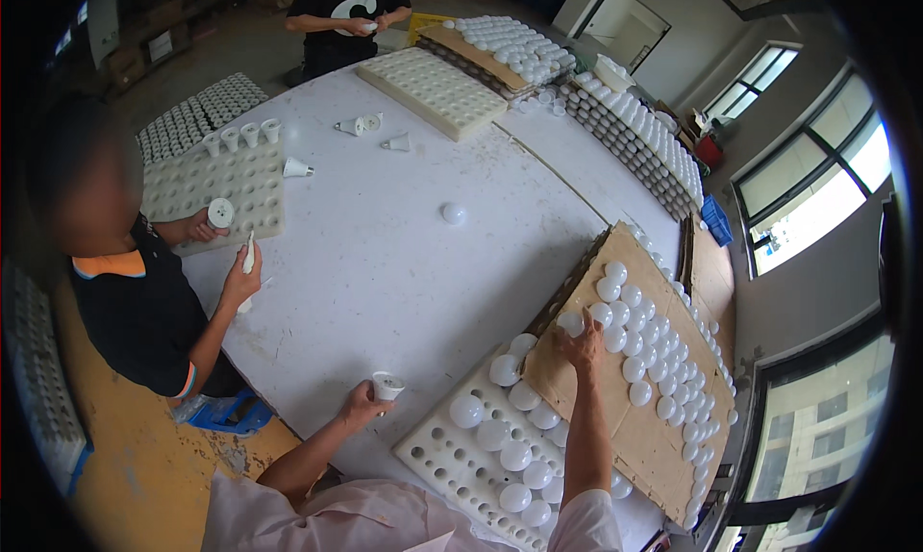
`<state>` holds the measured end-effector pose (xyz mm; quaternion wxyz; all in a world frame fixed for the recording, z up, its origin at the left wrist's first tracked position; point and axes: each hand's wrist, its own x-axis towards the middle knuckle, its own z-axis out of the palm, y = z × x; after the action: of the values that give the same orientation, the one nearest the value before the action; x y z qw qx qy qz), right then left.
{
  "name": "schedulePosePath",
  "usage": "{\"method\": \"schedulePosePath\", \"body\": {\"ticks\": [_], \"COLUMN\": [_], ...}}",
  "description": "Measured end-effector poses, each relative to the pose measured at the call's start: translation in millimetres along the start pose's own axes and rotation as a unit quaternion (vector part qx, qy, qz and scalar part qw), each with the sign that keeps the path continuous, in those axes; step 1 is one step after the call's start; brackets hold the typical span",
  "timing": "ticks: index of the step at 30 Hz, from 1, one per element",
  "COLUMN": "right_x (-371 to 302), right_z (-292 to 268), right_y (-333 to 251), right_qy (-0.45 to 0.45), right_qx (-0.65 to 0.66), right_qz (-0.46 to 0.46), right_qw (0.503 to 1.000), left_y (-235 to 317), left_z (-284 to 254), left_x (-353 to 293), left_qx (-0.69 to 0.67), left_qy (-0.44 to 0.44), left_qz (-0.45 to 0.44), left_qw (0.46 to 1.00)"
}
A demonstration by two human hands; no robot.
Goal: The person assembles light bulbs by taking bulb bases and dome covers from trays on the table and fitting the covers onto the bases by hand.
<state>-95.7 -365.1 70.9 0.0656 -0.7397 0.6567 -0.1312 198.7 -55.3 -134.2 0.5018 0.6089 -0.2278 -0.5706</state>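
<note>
My left hand (360,407) is closed around a white cone-shaped bulb base (388,387), its wide round end facing up. My right hand (584,348) reaches over a cardboard sheet (567,377), its fingers closed on a white bulb cover (570,323) at the sheet's left edge. Rows of round white bulb covers (650,351) lie on the cardboard beside that hand. Below and left of the sheet, a white foam tray (437,453) with round holes holds several larger-looking white covers (515,455).
One loose bulb cover (453,213) lies mid-table. Across from my left, a co-worker (135,302) holds a bulb base (221,213) and a white tool or tube (249,254). Another person (351,18) stands at the far end. Stacked trays of covers (630,134) line the right side.
</note>
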Motion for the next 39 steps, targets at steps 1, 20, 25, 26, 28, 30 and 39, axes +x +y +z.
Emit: {"method": "schedulePosePath", "body": {"ticks": [1,20,25,26,28,30,39], "right_x": [2.3,-267.0,-306.1,-310.0,-316.3,-317.9,-315.4], "right_z": [-2.9,-17.3,-18.0,-19.2,-21.2,-21.2,-18.2], "right_y": [-8.6,16.8,21.7,20.5,19.4,16.1,-5.6], "right_qy": [-0.057,-0.176,-0.178,-0.183,-0.191,-0.199,-0.237], "right_qx": [-0.035,0.765,0.793,0.798,0.801,0.798,0.752], "right_qz": [0.028,-0.035,-0.031,-0.031,-0.032,-0.05,-0.084], "right_qw": [0.997,0.618,0.582,0.574,0.566,0.567,0.609], "left_y": [-8.3,133.5,125.5,125.3,123.5,122.5,125.1], "left_z": [-9.4,119.8,142.6,141.8,139.8,135.5,113.8], "left_x": [-19.0,-142.0,-159.8,-162.2,-168.1,-172.3,-180.8], "left_qx": [-0.036,0.047,0.056,0.044,0.03,0.035,0.056], "left_qy": [0.006,-0.325,-0.373,-0.378,-0.38,-0.373,-0.347], "left_qz": [0.001,0.074,0.076,0.071,0.067,0.069,0.074], "left_qw": [0.999,0.942,0.923,0.922,0.922,0.925,0.933]}}
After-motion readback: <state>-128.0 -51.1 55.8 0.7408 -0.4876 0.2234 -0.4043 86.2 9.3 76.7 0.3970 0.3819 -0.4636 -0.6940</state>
